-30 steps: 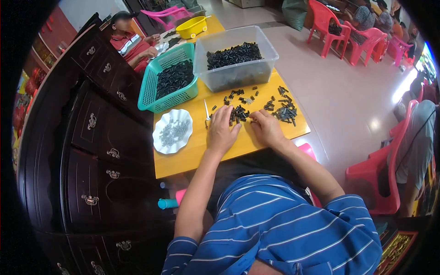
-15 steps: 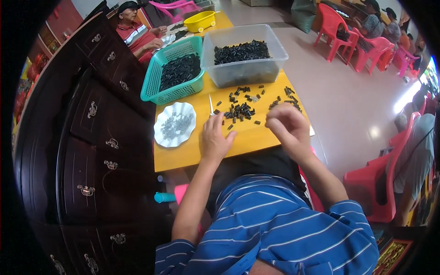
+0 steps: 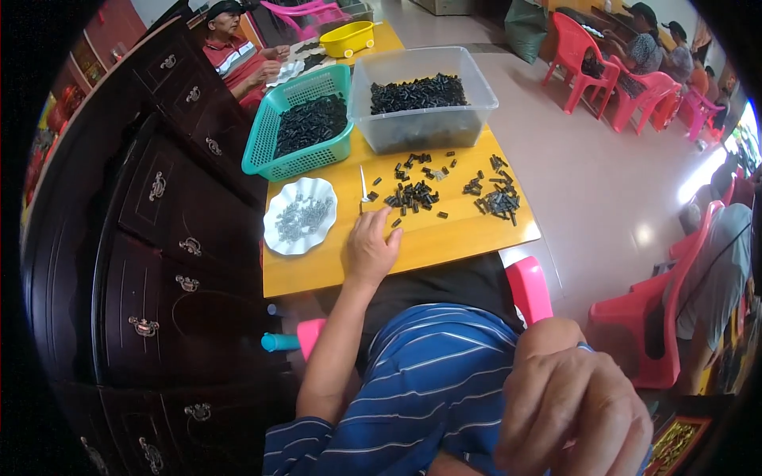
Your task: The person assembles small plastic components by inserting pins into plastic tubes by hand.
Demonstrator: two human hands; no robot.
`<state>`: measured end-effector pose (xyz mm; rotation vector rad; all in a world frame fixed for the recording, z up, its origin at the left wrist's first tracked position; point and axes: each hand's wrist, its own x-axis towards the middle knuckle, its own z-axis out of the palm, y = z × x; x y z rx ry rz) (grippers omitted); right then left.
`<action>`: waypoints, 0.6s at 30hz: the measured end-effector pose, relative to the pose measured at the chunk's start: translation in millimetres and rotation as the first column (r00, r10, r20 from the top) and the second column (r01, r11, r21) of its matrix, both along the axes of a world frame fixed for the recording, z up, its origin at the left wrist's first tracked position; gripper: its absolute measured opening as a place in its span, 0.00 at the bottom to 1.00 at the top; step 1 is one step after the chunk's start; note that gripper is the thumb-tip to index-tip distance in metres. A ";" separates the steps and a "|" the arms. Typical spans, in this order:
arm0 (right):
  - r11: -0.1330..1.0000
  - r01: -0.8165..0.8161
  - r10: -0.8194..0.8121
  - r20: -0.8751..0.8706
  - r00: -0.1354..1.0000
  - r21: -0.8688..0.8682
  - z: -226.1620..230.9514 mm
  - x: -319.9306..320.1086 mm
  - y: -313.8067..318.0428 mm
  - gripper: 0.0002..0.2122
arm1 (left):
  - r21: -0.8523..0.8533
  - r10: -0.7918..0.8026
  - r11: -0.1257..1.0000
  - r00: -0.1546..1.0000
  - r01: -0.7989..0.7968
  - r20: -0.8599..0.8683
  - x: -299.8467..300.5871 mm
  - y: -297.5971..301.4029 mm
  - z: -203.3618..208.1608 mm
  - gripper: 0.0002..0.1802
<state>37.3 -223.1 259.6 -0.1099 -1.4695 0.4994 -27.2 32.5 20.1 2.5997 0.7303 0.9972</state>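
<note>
Yellow-orange, smooth tabletop point(image 3: 459, 244) stretches under and beyond the left hand point(image 3: 371, 247), and just past that hand's fingertips lies a loose pile of small black cylindrical pieces point(image 3: 414, 195), with a stray piece near the thumb. The left hand rests close to the front edge, fairly wide, its fingers loosely extended and its thumb spread away. Off the tabletop, the right hand point(image 3: 570, 408) is raised with its fingers curled inward; whether it holds anything, I cannot tell. Ahead of the left hand lies a slender white pointed tool point(image 3: 363, 184); well to its right is another pile of black pieces point(image 3: 500, 203). To its left, a white dish with a scalloped rim point(image 3: 298, 247) holds small clear pieces point(image 3: 304, 216). Farther ahead of it stand 2 containers of black pieces: a teal perforated plastic basket point(image 3: 311, 162) and a translucent rectangular plastic bin point(image 3: 432, 133). Beyond them sit a yellow plastic tub point(image 3: 347, 41) and a person in a red top point(image 3: 238, 62). Dark wooden cabinetry point(image 3: 210, 254) flanks the left hand's far left.
</note>
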 end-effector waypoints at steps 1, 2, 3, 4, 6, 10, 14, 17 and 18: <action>0.997 -0.079 0.078 0.027 0.997 0.012 -3.0 0.9 3.0 0.03 | -0.005 -0.010 1.000 1.000 0.010 0.011 -1.0 1.3 -1.2 0.23; 0.987 -0.156 0.155 0.055 0.986 0.021 -4.3 1.1 4.7 0.03 | -0.003 -0.005 1.000 1.000 0.005 0.015 -2.6 1.5 -2.2 0.23; 0.991 -0.134 0.135 0.059 0.989 -0.021 -5.5 -0.5 1.4 0.03 | -0.012 0.003 1.000 1.000 -0.003 0.024 -3.9 0.7 -2.8 0.21; 0.990 -0.140 0.141 0.062 0.988 -0.020 -9.8 -7.5 0.2 0.03 | -0.021 0.011 1.000 0.999 -0.010 0.033 -4.8 0.2 -3.4 0.20; 1.000 -0.026 0.027 -0.117 0.993 0.008 -17.5 -22.1 -0.2 0.04 | -0.026 0.017 1.000 0.999 -0.016 0.037 -5.3 0.9 -5.7 0.19; 0.998 0.016 -0.012 -0.070 0.997 0.055 -16.2 -24.6 -2.6 0.04 | -0.024 0.015 1.000 0.999 -0.014 0.044 -2.6 0.2 -3.5 0.16; 0.998 0.063 -0.058 -0.145 0.988 0.029 -16.4 -28.9 0.6 0.04 | -0.074 0.016 0.997 1.000 -0.016 0.008 -6.5 2.3 -6.3 0.15; 0.998 0.062 -0.059 -0.123 0.991 0.025 -15.4 -27.8 -1.9 0.03 | -0.074 -0.009 0.997 1.000 0.011 0.026 -1.3 0.9 -4.0 0.14; 0.999 0.046 -0.043 -0.112 0.993 0.022 -17.5 -26.8 -1.1 0.03 | -0.068 -0.007 0.998 0.999 0.009 0.035 -2.7 1.5 -4.4 0.13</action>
